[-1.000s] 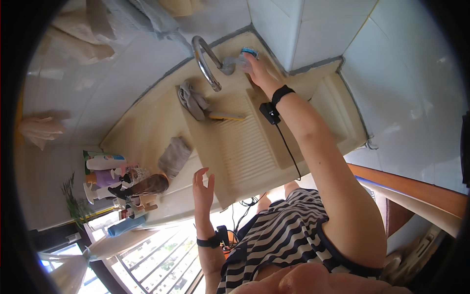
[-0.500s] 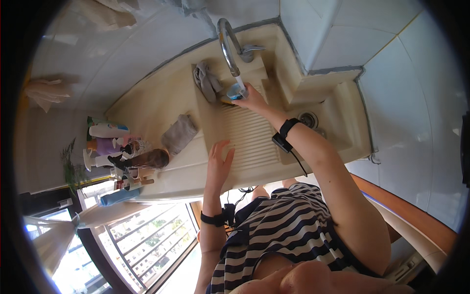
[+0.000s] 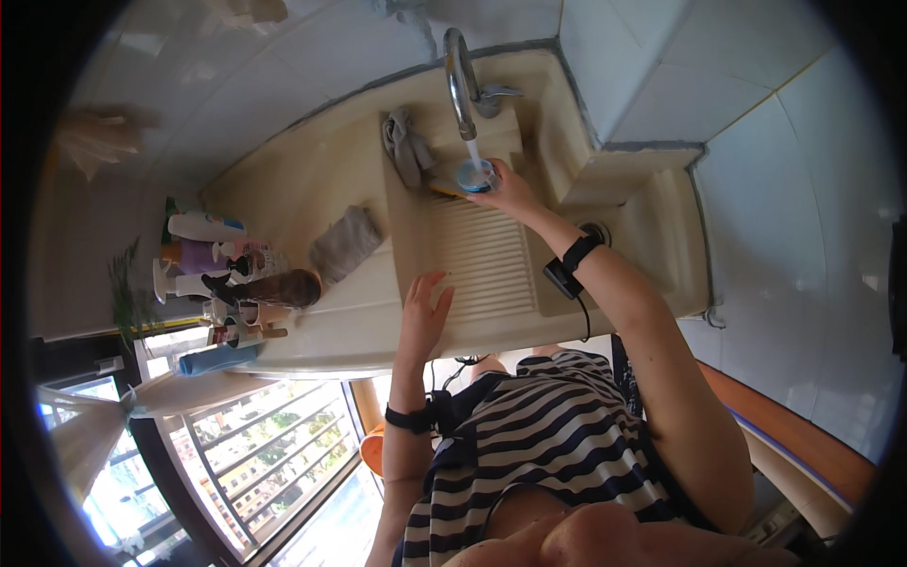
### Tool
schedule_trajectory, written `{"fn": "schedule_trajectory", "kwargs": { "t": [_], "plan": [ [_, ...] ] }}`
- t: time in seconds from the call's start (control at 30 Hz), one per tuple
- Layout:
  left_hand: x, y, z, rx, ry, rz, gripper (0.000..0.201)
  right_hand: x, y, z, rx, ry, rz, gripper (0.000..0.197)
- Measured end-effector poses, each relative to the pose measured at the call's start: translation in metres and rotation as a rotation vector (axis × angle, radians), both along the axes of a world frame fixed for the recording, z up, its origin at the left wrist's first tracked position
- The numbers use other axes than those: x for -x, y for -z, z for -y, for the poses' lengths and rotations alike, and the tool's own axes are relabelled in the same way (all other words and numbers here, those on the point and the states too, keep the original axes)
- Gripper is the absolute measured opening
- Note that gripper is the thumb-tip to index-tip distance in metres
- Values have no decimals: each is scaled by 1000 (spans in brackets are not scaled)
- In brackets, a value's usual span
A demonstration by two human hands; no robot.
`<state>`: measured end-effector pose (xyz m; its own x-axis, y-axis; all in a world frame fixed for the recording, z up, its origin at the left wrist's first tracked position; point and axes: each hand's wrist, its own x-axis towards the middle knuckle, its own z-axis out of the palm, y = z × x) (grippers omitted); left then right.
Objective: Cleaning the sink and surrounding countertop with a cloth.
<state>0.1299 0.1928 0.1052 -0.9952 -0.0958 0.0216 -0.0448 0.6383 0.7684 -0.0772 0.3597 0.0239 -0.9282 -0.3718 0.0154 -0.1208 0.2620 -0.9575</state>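
Under the tap (image 3: 457, 90), my right hand (image 3: 515, 196) grips a small round blue-and-clear cup (image 3: 476, 177). A white stream of water runs from the spout into it. The cup's contents are too small to make out. My left hand (image 3: 422, 317) hovers with its fingers apart and nothing in them, near the left edge of the ridged washboard (image 3: 480, 250) moulded into the cream sink. Just left of the cup, a grey cloth (image 3: 406, 149) hangs over the basin's inner wall. A small yellow thing (image 3: 446, 192) lies partly hidden below the cup.
On the left ledge lies a folded grey cloth (image 3: 347, 246). Beyond it stand several bottles, among them a white one (image 3: 203, 227), and a dark brown item (image 3: 285, 289). A drain (image 3: 595, 232) sits in the right basin. A tiled wall corner (image 3: 605, 123) juts in behind.
The view has shifted slightly. My right hand has turned the cup so that its mouth faces the stream more. My left hand stays open in about the same place.
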Motion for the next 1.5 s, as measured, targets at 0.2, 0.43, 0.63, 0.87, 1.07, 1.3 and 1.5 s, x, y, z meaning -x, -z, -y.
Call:
{"fn": "schedule_trajectory", "kwargs": {
  "t": [0.2, 0.43, 0.63, 0.87, 1.07, 1.3, 1.5],
  "plan": [
    [1, 4, -3, -20, -9, 1, 26, 0, 8, -6, -5, 25, 34, 75],
    [8, 0, -9, -30, -14, -11, 25, 12, -1, -4, -40, -69, -31, 70],
    [3, 0, -1, -16, -31, -52, 26, 50, 1, -22, -143, 147, -466, 65],
    [2, -9, -4, -16, -66, -4, 25, 113, -10, -34, -511, 262, -699, 73],
    [1, -7, -3, 3, -70, 6, 25, 106, -17, -33, -758, 164, -505, 77],
    [5, -12, -11, -50, 5, -43, 26, 97, -26, -36, -717, 229, -493, 78],
    [6, -3, -2, -54, 25, -34, 26, 56, -7, -61, -405, 229, -172, 79]
  ]
}}
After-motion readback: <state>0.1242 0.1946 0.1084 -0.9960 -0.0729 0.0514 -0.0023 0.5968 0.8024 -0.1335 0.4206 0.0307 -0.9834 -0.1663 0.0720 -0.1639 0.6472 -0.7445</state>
